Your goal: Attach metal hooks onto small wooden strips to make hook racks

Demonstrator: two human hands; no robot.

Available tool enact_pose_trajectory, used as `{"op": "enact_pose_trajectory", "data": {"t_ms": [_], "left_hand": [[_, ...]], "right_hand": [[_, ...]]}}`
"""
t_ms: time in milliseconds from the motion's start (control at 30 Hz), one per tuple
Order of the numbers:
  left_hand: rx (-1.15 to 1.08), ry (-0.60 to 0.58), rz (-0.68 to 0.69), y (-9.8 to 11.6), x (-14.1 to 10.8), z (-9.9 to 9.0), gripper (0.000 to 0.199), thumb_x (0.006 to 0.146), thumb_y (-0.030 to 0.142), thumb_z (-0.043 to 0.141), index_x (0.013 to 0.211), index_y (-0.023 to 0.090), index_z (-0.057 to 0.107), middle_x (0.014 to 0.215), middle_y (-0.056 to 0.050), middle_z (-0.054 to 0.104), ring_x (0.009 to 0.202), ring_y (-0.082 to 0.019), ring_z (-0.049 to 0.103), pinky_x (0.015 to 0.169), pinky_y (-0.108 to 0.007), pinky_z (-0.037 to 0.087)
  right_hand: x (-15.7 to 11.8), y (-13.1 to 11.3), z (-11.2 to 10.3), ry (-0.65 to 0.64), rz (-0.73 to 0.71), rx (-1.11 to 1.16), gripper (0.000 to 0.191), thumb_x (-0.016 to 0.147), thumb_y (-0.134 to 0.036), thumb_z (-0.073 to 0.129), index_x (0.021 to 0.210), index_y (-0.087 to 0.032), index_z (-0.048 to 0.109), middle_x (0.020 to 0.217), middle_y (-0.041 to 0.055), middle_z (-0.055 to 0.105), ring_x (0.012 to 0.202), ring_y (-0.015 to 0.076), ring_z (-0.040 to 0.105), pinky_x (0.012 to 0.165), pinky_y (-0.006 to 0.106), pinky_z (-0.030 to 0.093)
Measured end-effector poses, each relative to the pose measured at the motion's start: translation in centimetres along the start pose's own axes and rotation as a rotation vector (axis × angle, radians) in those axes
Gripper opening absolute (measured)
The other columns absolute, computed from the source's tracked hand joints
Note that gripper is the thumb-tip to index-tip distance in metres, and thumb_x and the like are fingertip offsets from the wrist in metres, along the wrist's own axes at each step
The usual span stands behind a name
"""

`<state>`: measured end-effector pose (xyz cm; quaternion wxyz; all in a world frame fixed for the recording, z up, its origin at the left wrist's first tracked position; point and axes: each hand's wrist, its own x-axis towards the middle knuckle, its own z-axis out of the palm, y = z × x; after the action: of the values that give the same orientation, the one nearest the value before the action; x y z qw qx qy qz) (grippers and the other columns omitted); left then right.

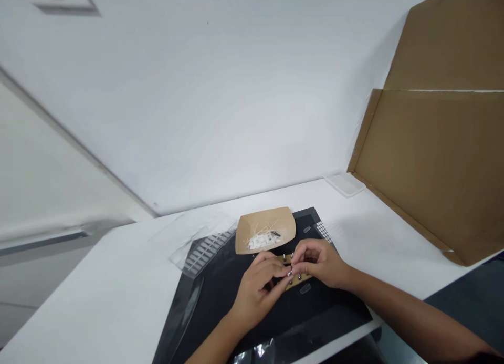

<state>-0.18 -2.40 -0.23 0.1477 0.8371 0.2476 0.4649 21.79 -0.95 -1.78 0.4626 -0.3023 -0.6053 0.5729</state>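
Both hands meet over a narrow tan strip [294, 283] with several small shiny metal studs along it, lying on a black mat [224, 306]. My left hand [258, 285] is closed, thumb and fingertips pinched by a tiny shiny piece [290, 273]. From the right, my right hand [321, 261] pinches at the same spot, its fingers curled and its thumb close to the left fingertips. What each pinch holds is too small and too covered to tell. A clear nail-shaped piece [305, 288] lies just below the strip, and another clear piece [307, 229] lies above the right hand.
A brown paper tray [244, 230] with white bits and thin sticks stands behind the hands. Left of it lies a clear sheet with rows of pale pieces [208, 251]. A translucent lid [345, 184] is by the wall, and a large cardboard panel [429, 169] stands at right.
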Motion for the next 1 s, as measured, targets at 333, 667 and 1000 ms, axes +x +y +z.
{"op": "enact_pose_trajectory", "data": {"t_ms": [333, 667, 1000], "left_hand": [[-0.006, 0.019, 0.036, -0.1, -0.2, 0.3, 0.007, 0.096, 0.018, 0.076, 0.097, 0.022, 0.07, 0.08, 0.0, 0.075, 0.069, -0.015, 0.068, 0.077, -0.037, 0.058], [0.066, -0.01, 0.05, -0.3, -0.4, 0.4, 0.01, 0.095, 0.018, 0.077, 0.099, 0.022, 0.069, 0.082, -0.001, 0.075, 0.073, -0.016, 0.066, 0.074, -0.034, 0.056], [0.221, -0.152, -0.021, -0.6, -0.9, 0.2, 0.021, 0.093, 0.029, 0.078, 0.111, 0.021, 0.071, 0.096, -0.009, 0.073, 0.093, -0.023, 0.067, 0.082, -0.038, 0.06]], "right_hand": [[-0.1, -0.6, -0.2, -0.139, 0.192, 0.074, 0.035, 0.074, -0.039, 0.096, 0.096, -0.017, 0.081, 0.09, 0.0045, 0.08, 0.079, 0.0161, 0.073, 0.077, 0.03, 0.058], [-0.2, -2.1, -1.1, -0.111, -0.039, -0.253, 0.018, 0.087, -0.036, 0.087, 0.089, -0.02, 0.079, 0.093, 0.0039, 0.074, 0.08, 0.0164, 0.069, 0.071, 0.028, 0.054], [0.2, -2.9, -6.7, -0.276, -0.079, -0.779, 0.008, 0.094, -0.027, 0.08, 0.092, -0.02, 0.076, 0.089, 0.0022, 0.073, 0.081, 0.0172, 0.067, 0.074, 0.029, 0.051]]}}
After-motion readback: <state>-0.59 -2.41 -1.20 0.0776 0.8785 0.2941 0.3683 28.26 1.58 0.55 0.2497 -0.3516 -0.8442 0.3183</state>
